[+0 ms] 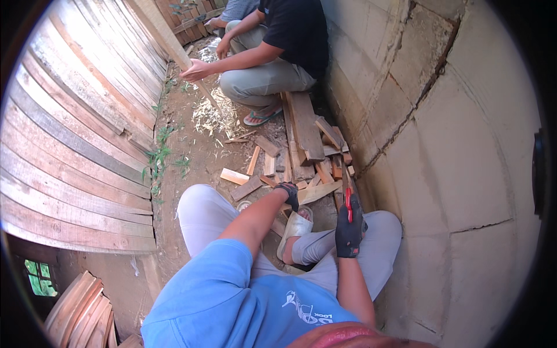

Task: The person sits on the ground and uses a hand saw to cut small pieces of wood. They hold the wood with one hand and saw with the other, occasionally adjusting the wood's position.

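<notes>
My left hand [288,193], in a dark glove, reaches down to a flat wood offcut [316,191] lying on the ground between my knees and touches its near end. In its dark glove, my right hand [349,232] grips a tool with a red handle [348,205] that points upward and forward over the wood pile. What the tool's head looks like is hard to tell against the scraps. My foot in a pale sandal [295,225] rests just under the left hand.
Several wood scraps and short boards [304,136] lie scattered ahead. A person in a black shirt [278,52] squats beyond them, holding a long plank [165,35]. A plank fence [81,127] runs on the left, a block wall [441,151] on the right.
</notes>
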The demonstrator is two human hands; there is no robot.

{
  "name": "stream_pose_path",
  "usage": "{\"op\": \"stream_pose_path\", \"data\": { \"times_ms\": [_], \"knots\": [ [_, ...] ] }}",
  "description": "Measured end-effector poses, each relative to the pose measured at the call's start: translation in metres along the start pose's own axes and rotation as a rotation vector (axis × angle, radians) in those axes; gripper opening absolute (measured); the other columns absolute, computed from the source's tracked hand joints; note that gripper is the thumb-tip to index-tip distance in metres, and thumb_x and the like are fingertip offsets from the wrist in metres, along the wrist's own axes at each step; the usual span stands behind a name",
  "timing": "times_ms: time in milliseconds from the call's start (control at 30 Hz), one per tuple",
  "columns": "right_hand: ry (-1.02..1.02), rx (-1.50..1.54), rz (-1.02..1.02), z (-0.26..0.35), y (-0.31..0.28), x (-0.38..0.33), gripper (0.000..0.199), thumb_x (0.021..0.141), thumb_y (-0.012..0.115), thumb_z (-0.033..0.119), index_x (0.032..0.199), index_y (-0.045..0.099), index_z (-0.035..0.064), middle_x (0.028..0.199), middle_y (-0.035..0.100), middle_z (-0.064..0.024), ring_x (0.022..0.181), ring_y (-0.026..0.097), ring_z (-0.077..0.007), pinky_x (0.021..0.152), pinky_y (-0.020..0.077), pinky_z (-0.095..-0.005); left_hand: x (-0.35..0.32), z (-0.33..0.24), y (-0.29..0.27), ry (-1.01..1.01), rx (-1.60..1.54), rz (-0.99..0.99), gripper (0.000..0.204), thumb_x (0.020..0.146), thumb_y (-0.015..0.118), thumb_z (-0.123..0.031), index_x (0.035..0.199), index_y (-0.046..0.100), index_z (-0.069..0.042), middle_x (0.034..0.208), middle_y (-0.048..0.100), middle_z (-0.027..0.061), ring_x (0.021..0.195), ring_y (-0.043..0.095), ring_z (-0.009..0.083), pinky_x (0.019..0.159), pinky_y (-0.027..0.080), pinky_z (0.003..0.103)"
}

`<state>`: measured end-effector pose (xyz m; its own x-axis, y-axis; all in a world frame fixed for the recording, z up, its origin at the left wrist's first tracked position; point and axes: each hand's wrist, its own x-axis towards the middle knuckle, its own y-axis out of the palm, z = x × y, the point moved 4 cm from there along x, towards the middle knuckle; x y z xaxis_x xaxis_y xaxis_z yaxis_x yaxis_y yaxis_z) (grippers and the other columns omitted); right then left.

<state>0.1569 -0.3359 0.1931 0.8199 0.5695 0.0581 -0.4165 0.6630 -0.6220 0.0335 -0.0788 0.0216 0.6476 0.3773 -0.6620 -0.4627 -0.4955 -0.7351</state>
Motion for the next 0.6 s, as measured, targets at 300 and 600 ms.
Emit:
{"op": "stream_pose_path", "data": {
  "times_ms": [300, 600],
  "knots": [
    [-0.116, 0.147, -0.006, -0.013, 0.003, -0.003, 0.049, 0.104, 0.067, 0.03, 0.149, 0.062, 0.0113, 0.133, 0.072, -0.0203, 0.119, 0.07, -0.0375, 0.101, 0.0525, -0.0463, -0.074, 0.005, -0.09, 0.032, 0.104, -0.054, 0.074, 0.067, 0.085, -0.065, 0.115, 0.083, -0.009, 0.118, 0.079, 0.0164, 0.111, 0.076, 0.0339, 0.096, 0.059, 0.046],
    [-0.103, 0.217, -0.007, -0.012, -0.001, 0.001, 0.048, 0.102, 0.073, 0.025, 0.144, 0.064, 0.0029, 0.135, 0.072, -0.0193, 0.123, 0.069, -0.0317, 0.105, 0.0522, -0.0415, -0.157, 0.03, -0.151, -0.085, -0.171, -0.233, 0.073, 0.087, 0.069, -0.066, 0.126, 0.077, -0.005, 0.126, 0.076, 0.0198, 0.116, 0.073, 0.0365, 0.1, 0.056, 0.047]
  ]
}}
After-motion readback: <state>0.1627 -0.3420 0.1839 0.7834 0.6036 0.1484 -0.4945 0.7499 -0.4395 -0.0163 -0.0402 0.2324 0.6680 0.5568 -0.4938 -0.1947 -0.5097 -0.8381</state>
